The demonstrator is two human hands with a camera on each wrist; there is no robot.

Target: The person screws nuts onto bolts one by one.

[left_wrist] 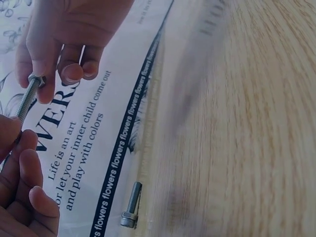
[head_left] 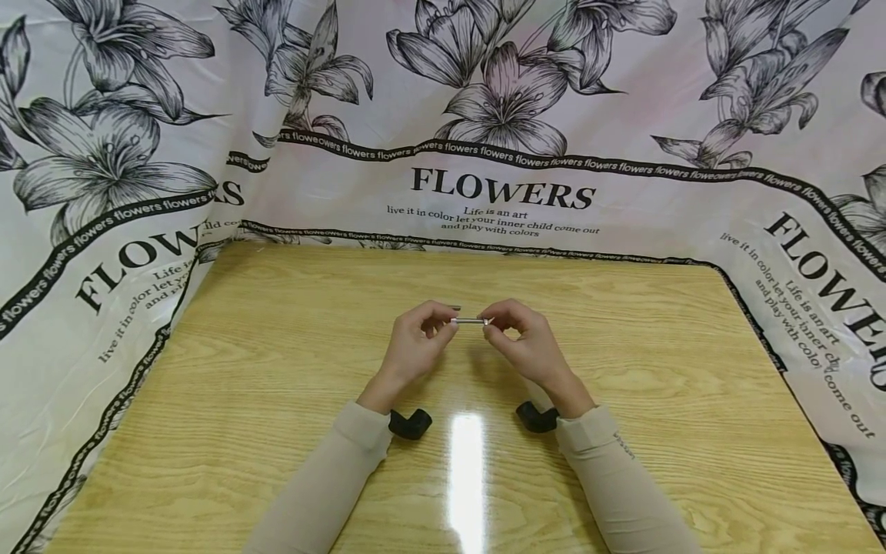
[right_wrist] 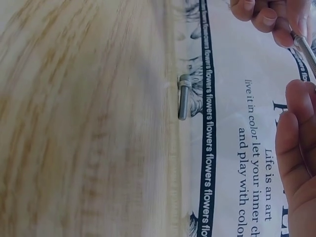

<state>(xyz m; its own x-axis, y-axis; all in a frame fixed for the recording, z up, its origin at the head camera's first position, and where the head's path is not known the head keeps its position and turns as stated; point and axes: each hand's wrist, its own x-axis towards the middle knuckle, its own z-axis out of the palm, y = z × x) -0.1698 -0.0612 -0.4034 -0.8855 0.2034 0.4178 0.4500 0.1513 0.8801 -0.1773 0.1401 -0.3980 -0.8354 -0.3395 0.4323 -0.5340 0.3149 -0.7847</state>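
In the head view, the silver bolt (head_left: pixel 471 321) is held level above the counter (head_left: pixel 291 362), one end pinched between the thumb and fingers of the left hand (head_left: pixel 418 338), the other pinched by the right hand (head_left: pixel 529 342); a second bolt (head_left: pixel 455 308) shows partly behind the left fingers. The cloth (head_left: pixel 346 196) around the counter reads "FLOWERS", "Life is an art", "live it in color let your inner child come out" and "and play with colors", with "flowers" repeated along its black bands; lettering on the right sleeve (head_left: pixel 616 454) is too small to read. In the left wrist view, a hex-shaped piece (left_wrist: pixel 36 79) sits at the held bolt's right-hand end, beside bare thread; the second bolt lies on the counter, apparently with a nut against its head. In the right wrist view, the left-hand end is also thicker (right_wrist: pixel 298 41), so which end is head and which is nut I cannot tell. The work looks partway: one bolt in hand with its nut probably near the tip, unseated, the other seemingly fitted; whether the nut goes on or comes off is unclear. No maker's brand is legible.
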